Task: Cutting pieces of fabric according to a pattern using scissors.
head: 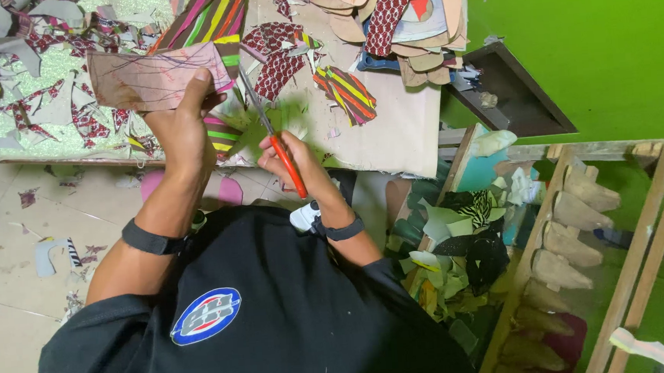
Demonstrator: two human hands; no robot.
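Note:
My left hand (182, 123) grips a flat piece of patterned material (152, 76), its pale pinkish back facing me and striped colours showing at its right edge. My right hand (293, 156) is closed on red-handled scissors (274, 140). Their blades point up toward the right edge of that piece, near the striped part. Both hands are over the front edge of a worktable (391, 141) covered in fabric scraps.
Stacked cut shapes (399, 21) in patterned and tan material lie at the table's back. Offcuts litter the table's left side (50, 104) and the tiled floor (13, 252). A pile of scraps (459, 248) and a wooden rack of shoe lasts (573, 233) stand at the right, below a green wall.

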